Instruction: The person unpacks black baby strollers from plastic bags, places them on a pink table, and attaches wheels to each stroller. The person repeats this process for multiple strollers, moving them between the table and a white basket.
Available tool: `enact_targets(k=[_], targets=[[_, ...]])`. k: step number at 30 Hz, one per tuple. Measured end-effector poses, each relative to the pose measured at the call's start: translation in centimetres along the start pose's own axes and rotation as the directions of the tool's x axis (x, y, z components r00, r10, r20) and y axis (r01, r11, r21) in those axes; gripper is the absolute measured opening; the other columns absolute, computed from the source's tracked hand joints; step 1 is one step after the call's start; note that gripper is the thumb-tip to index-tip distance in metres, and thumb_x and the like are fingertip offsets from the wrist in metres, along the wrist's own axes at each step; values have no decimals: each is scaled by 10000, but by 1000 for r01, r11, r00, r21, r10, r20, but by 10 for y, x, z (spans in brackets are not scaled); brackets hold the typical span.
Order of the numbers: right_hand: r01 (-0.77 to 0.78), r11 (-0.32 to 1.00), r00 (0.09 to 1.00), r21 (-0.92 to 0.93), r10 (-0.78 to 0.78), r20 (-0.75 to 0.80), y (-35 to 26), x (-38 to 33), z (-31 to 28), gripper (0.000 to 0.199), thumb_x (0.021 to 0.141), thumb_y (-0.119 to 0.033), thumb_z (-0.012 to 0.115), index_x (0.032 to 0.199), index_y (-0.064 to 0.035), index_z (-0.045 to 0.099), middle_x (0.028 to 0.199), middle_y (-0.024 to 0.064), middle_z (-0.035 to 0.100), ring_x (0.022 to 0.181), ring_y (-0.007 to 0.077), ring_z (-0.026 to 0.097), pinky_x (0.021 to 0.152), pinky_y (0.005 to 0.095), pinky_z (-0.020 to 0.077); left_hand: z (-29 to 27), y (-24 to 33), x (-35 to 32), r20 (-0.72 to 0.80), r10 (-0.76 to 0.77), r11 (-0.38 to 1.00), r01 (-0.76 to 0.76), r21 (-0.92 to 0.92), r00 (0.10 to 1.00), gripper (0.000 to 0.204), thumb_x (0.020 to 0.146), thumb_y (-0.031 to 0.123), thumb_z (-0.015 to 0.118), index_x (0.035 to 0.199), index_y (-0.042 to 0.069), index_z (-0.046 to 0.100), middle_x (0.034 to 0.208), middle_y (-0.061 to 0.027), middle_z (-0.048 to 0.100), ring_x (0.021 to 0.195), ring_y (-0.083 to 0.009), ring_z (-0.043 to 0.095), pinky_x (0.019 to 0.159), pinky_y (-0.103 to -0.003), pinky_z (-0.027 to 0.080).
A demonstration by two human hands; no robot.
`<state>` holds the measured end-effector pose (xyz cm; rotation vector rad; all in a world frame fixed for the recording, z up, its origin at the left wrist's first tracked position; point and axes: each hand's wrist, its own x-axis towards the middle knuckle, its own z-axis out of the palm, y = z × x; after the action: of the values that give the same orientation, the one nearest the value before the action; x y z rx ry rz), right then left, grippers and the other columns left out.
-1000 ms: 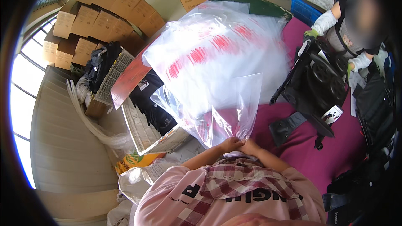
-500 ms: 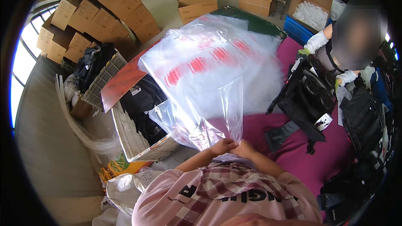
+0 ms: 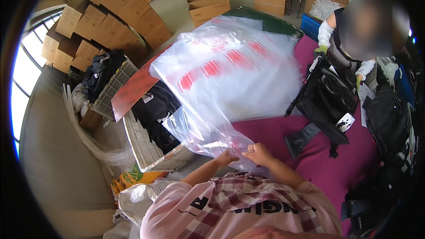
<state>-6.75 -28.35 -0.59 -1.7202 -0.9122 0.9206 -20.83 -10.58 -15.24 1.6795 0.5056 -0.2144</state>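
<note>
A large clear plastic bag (image 3: 199,128) hangs from the table's near edge toward my body, its near end between my hands. My left hand (image 3: 226,158) is closed on the bag's film, and my right hand (image 3: 258,154) pinches the same end a little to the right. The hands are slightly apart, just in front of my apron. Behind them a thick stack of clear plastic bags (image 3: 248,84) with red printed marks covers much of the table.
Magenta cloth (image 3: 274,137) covers the table. At the right a gloved co-worker handles a black folded stroller frame (image 3: 325,97). A white crate (image 3: 146,150) of black fabric items stands left of the bags. Cardboard boxes (image 3: 119,13) are stacked behind it.
My hands have moved apart, the left one going left. The film that stood up above them has dropped. The co-worker leans closer over the stroller frame.
</note>
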Motion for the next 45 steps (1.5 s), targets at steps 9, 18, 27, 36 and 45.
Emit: enact_targets(k=[9, 18, 27, 36, 45], targets=[[168, 966, 913, -198, -228, -339, -35, -35, -62, 371, 804, -147, 696, 614, -47, 394, 513, 18, 372, 524, 68, 341, 460, 300, 316, -44, -38, -12, -489, -443, 626, 650, 430, 751, 405, 767, 355, 673, 994, 21, 697, 1046, -201, 675, 991, -335, 656, 865, -403, 517], [-326, 676, 617, -660, -376, -691, -48, -52, -158, 532, 694, -132, 772, 1149, -72, 504, 1219, 133, 500, 1156, 354, 446, 967, 463, 363, -117, -73, -71, -772, -486, 807, 549, -217, 409, 468, 667, 158, 789, 1030, -10, 547, 919, -162, 668, 794, -291, 680, 666, -391, 564], [118, 458, 929, -881, -364, -65, -77, 107, -77, 291, 723, -143, 655, 982, -31, 583, 881, 144, 661, 921, 357, 589, 852, 464, 446, -71, 237, -114, -151, 555, 818, -503, 280, 818, 305, 766, -35, 617, 1056, 62, 602, 926, -111, 597, 763, -198, 595, 652, -295, 479], [100, 136, 973, -986, 192, 125, -25, 162, -48, 284, 859, -207, 492, 930, -48, 717, 1016, 203, 679, 922, 331, 668, 799, 452, 529, -59, -49, -133, -446, -230, 973, 196, -122, 865, 426, 766, -18, 530, 1160, 84, 655, 1103, -233, 635, 1034, -337, 614, 898, -391, 470], [819, -375, -486, -434, -856, -177, -428, 100, 84, 381, 992, -226, 383, 1140, -5, 656, 1241, 189, 570, 1152, 280, 538, 983, 346, 411, -192, 252, -391, -187, 700, 423, 189, 886, -690, 454, 898, -41, 363, 1346, 31, 375, 741, -80, 551, 634, -167, 507, 666, -313, 514]])
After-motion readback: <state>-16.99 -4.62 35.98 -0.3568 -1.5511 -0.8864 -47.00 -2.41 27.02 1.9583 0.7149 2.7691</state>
